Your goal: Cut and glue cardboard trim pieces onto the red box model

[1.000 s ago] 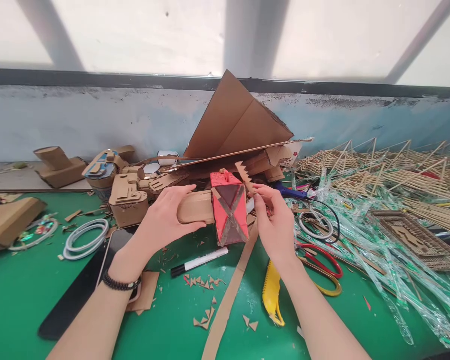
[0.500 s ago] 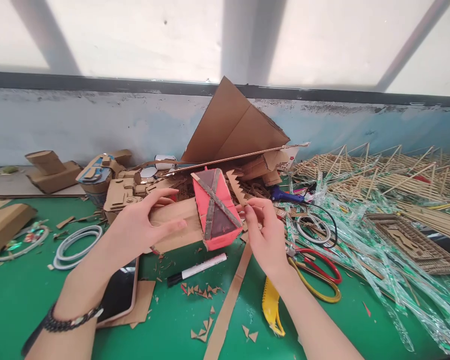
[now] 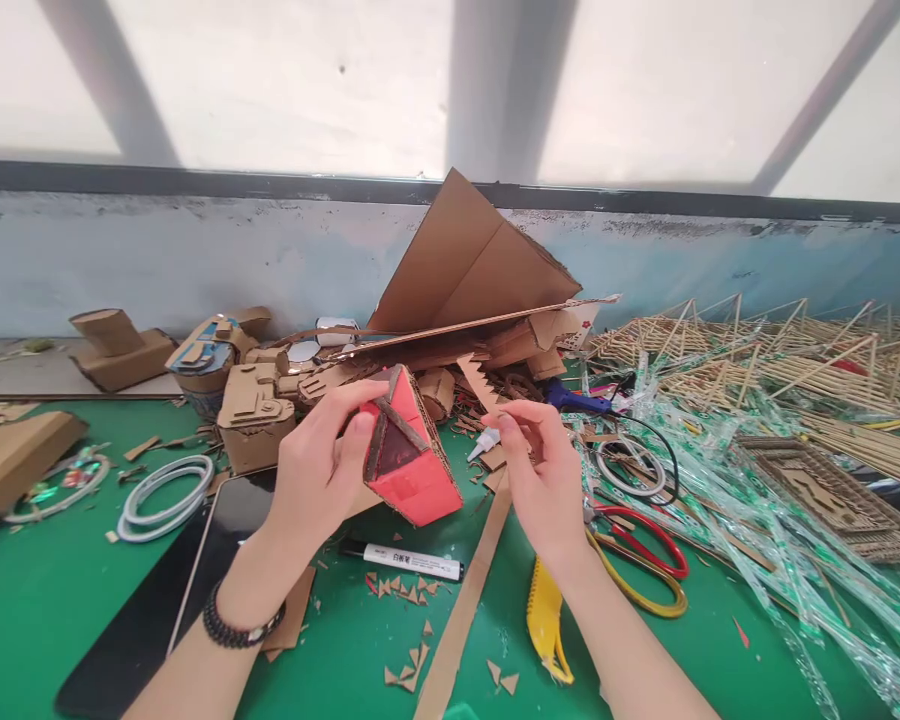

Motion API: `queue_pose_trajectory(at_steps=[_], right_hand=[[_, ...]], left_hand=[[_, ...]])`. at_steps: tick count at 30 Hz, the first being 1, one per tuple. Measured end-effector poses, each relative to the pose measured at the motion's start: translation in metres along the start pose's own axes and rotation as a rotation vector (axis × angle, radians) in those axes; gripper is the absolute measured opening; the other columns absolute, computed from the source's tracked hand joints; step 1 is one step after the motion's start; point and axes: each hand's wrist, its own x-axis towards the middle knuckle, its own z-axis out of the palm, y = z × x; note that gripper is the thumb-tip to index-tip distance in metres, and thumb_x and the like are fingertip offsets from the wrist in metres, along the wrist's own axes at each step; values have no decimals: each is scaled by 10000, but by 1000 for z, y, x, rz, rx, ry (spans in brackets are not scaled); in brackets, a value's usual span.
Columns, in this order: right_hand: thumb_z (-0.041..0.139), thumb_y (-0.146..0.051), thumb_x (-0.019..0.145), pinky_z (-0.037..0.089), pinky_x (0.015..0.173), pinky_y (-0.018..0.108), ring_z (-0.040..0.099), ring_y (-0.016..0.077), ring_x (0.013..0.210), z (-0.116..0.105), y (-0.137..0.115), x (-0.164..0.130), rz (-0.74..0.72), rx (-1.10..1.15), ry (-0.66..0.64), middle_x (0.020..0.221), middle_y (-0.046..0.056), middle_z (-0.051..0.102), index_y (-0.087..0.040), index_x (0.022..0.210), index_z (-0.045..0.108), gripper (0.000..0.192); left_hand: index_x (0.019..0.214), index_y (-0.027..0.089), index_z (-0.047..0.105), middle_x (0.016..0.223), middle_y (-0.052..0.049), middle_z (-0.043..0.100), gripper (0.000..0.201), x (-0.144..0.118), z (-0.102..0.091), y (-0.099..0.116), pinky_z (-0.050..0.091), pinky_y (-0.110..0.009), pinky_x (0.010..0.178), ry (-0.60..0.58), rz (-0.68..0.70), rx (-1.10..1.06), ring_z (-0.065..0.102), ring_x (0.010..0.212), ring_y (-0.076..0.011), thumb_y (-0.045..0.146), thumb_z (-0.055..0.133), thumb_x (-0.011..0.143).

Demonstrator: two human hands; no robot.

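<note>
My left hand (image 3: 326,460) grips a red-ended cardboard box (image 3: 418,470) by its near left edge, thumb on the face with the crossed dark strips. The box is tilted, and most of its plain cardboard body is hidden behind my hand. In my right hand (image 3: 536,460) a toothed cardboard strip (image 3: 478,383) is pinched between thumb and fingers, its jagged edge facing right. The strip and the box are apart. Below the box lies a whiteboard marker (image 3: 412,562). A white nozzle tip (image 3: 484,442) shows beside my right fingers.
Scissors (image 3: 645,560) and a yellow-handled cutter (image 3: 546,620) lie by my right forearm. A phone (image 3: 225,530) is under my left arm. Small cardboard triangles (image 3: 405,588) dot the green table. Behind are piled cardboard (image 3: 480,260), a blue glue gun (image 3: 577,398) and wooden sticks (image 3: 720,360).
My left hand has shifted from the box's plain side to its red end and turned the box, so the red side faces me more. My right hand still holds the toothed strip.
</note>
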Motion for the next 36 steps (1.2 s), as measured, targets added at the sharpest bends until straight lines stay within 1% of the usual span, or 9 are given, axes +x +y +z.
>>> queue_pose_trajectory(at_steps=[4, 8, 11, 14, 18, 22, 25, 28, 36], right_hand=[[585, -400, 1070, 596, 800, 329, 738, 201, 952, -1, -2, 0, -85, -62, 19, 1053, 49, 764, -268, 1108, 716, 190], [563, -368, 1087, 583, 733, 295, 722, 183, 918, -3, -7, -1, -125, -37, -30, 1084, 37, 760, -290, 1177, 725, 201], [541, -355, 1099, 563, 693, 302, 697, 177, 863, -9, -11, 0, -187, -88, -132, 1104, 47, 734, -306, 1316, 703, 275], [564, -336, 1092, 517, 640, 309, 647, 168, 764, -19, -15, 5, -338, -200, -272, 997, 40, 681, -315, 1395, 692, 330], [556, -251, 1093, 521, 861, 389, 681, 208, 937, -36, -21, 20, -576, -403, -357, 1057, 51, 733, -339, 1375, 711, 333], [543, -154, 1078, 474, 1048, 467, 687, 212, 1017, -52, -26, 29, -692, -552, -410, 1137, 61, 748, -337, 1366, 703, 377], [559, -97, 1055, 399, 1180, 524, 703, 203, 1046, -61, -24, 29, -736, -624, -389, 1124, 69, 735, -311, 1358, 705, 398], [627, -123, 1028, 338, 1245, 561, 705, 204, 1029, -64, -19, 26, -782, -668, -347, 1112, 62, 725, -306, 1361, 699, 387], [672, -150, 1002, 378, 1199, 572, 701, 207, 955, -59, -22, 17, -729, -688, -255, 1031, 43, 741, -310, 1249, 743, 303]], left_hand=[[1481, 315, 550, 1543, -116, 618, 695, -5, 4, -2, 604, -430, 1086, -185, 57, -197, 559, 1490, -311, 792, 436, 989], [1607, 341, 339, 1652, -145, 508, 848, -9, 10, -6, 575, -539, 1132, -309, 67, -55, 456, 1568, -371, 664, 723, 923], [1559, 325, 331, 1631, -164, 528, 830, -10, 15, -4, 558, -571, 1147, -279, 98, -33, 499, 1537, -373, 555, 795, 910], [1433, 308, 421, 1606, -154, 556, 673, -10, 19, -1, 533, -575, 1180, -237, 155, -83, 470, 1560, -358, 501, 808, 918], [1319, 280, 518, 1530, -146, 612, 487, -9, 22, 1, 519, -564, 1198, -215, 233, -114, 458, 1570, -346, 448, 784, 947], [1332, 244, 567, 1418, -162, 661, 390, -9, 20, 2, 587, -497, 1105, -142, 330, -46, 640, 1382, -312, 366, 728, 999], [1319, 216, 579, 1334, -154, 713, 409, -11, 21, 1, 620, -420, 1043, -94, 359, -50, 719, 1255, -269, 329, 767, 974], [1299, 210, 563, 1270, -135, 762, 458, -13, 25, 0, 621, -391, 1054, -53, 357, -139, 733, 1261, -256, 317, 819, 935], [1253, 161, 638, 1298, -182, 775, 363, -11, 25, 3, 606, -430, 1116, -51, 500, -181, 676, 1372, -298, 113, 787, 925]])
